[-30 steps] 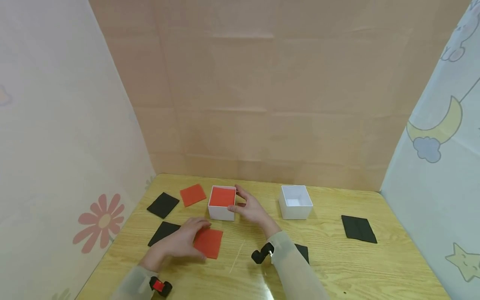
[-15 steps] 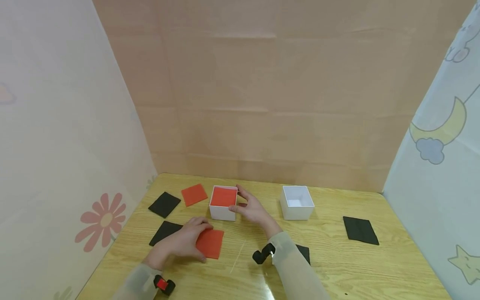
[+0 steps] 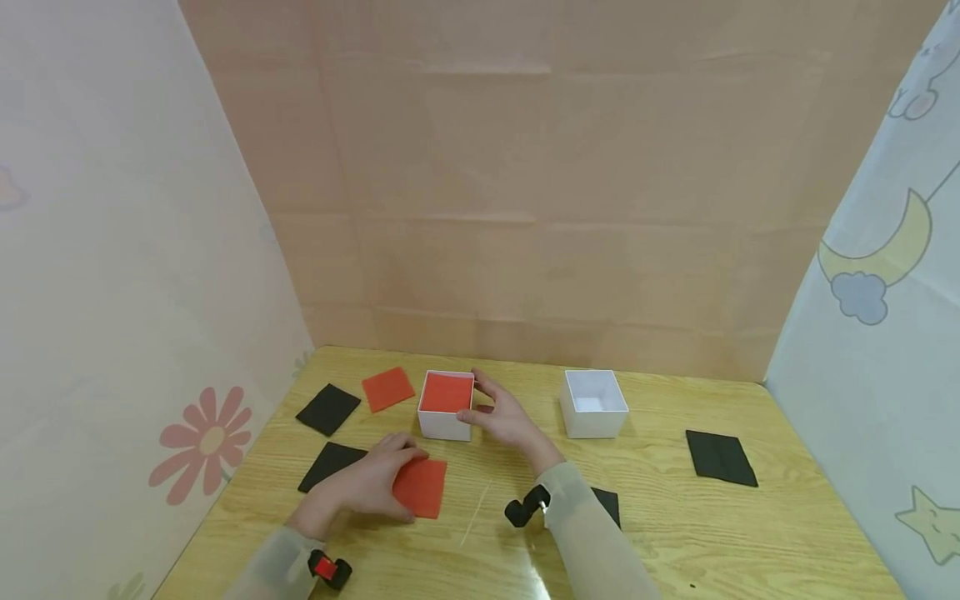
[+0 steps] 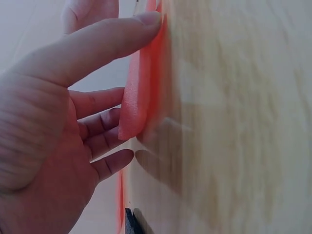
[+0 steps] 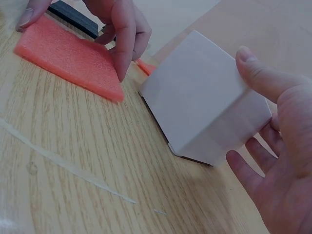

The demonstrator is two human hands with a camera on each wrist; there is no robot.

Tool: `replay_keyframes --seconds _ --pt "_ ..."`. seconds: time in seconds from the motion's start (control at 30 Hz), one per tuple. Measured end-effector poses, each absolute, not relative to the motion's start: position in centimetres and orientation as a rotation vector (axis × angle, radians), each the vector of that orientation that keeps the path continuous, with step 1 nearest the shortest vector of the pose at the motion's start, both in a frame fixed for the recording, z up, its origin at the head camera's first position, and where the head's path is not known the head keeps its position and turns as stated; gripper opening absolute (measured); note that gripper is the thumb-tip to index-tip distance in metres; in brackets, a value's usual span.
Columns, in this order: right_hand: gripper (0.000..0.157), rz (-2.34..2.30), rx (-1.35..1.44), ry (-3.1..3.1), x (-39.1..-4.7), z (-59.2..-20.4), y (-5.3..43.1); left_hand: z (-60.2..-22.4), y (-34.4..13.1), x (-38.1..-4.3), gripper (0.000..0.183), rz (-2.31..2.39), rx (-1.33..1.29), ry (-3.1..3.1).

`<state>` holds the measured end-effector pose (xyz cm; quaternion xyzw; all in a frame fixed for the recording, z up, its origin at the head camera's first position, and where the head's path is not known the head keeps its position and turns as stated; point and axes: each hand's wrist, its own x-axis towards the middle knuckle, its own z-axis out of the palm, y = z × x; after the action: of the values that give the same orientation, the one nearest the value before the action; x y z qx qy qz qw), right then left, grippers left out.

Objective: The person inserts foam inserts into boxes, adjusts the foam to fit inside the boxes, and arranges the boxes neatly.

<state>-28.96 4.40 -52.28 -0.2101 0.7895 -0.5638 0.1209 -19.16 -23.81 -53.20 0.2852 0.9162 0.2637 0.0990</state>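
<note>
Our L hand (image 3: 366, 482), half-spread, pinches red pad (image 3: 423, 490) by edges; R hand (image 3: 508, 421), wide, grips white box (image 3: 444, 427) (prob for steadiness).

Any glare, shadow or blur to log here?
Head: a white glare streak on the table, near the bottom edge. Left wrist: soft wood grain, a shadow beside the left hand. Right wrist: pale glare at lower left; the box has clear edges.

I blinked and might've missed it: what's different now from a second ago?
Just a little: the left hand edged right, covering slightly more of the near red square. The right hand stayed at the white box with red inside; the other box and black squares stayed put.
</note>
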Motion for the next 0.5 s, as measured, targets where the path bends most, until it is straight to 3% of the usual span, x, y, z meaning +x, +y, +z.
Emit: replay_keyframes --seconds 0.5 --pt "0.097 -1.662 -0.632 2.303 -29.1 -52.5 4.5 -52.2 -23.8 -18.9 0.071 0.721 0.858 2.78"
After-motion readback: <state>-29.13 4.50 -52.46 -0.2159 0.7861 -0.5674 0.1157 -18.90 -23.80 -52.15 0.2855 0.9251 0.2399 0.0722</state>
